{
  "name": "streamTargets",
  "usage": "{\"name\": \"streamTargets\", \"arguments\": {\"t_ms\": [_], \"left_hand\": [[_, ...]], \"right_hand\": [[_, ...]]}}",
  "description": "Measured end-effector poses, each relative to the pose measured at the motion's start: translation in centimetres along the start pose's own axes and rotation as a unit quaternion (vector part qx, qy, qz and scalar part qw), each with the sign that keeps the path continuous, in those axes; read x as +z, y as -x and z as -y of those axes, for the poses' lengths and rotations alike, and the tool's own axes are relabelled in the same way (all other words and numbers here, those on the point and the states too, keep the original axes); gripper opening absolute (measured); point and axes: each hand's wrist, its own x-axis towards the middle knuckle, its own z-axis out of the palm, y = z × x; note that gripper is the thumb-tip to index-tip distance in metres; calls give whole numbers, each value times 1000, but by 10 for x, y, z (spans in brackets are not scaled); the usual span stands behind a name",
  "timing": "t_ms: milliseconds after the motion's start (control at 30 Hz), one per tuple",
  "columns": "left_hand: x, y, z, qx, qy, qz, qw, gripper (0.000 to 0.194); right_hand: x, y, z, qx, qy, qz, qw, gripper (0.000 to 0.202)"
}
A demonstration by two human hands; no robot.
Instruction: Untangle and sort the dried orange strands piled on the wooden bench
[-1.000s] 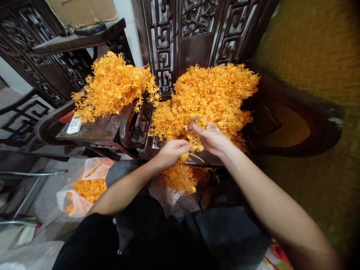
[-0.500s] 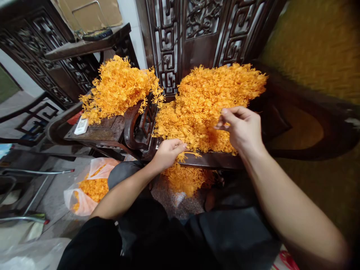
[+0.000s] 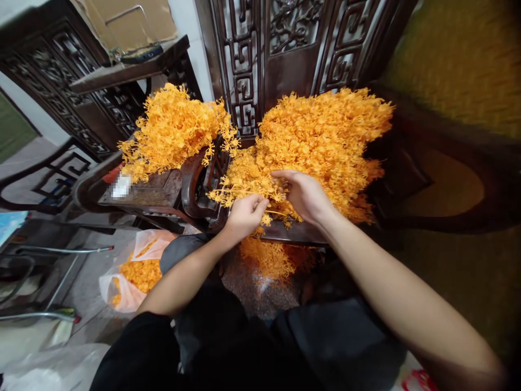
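A large heap of orange, branching plastic-looking sprigs (image 3: 321, 130) covers the dark wooden seat (image 3: 301, 232) in front of me. My left hand (image 3: 246, 214) is closed at the heap's front edge, thumb against fingers, pinching an orange sprig whose thin stem sticks out to the right. Just right of and above it, my right hand (image 3: 305, 195) reaches in over the sprigs with its fingers apart; its fingertips are partly hidden among the orange pieces, and nothing held shows in it.
Another orange pile (image 3: 175, 130) rests on the wooden side table at left. Below it, a translucent bag (image 3: 140, 271) of orange pieces lies on the floor. More orange sprigs (image 3: 268, 260) hang below the seat edge. Metal tube legs (image 3: 61, 282) stand at far left.
My right hand has moved left and down, close to my left hand, and its fingers have spread from a pinch. My left hand has barely moved. The view has shifted slightly.
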Motion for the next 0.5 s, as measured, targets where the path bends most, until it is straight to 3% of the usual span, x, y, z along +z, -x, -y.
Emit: {"name": "streamTargets", "arguments": {"t_ms": [100,233,267,367,500], "left_hand": [[-3,-4,-2,20,-31,7,999,37],[-14,-4,-1,-14,18,-3,1000,40],[-17,-3,1,-18,31,-9,999,41],[-27,-2,7,-10,42,-38,998,40],[-32,-7,14,6,6,-82,997,38]], "right_hand": [[4,-12,-5,-20,69,-5,997,32],[-26,-47,-4,-36,-51,-190,980,43],[-37,-55,-3,-37,-80,-209,974,44],[-51,-60,1,-5,-77,-135,988,40],[-20,-29,-2,26,-43,-10,999,33]]}}
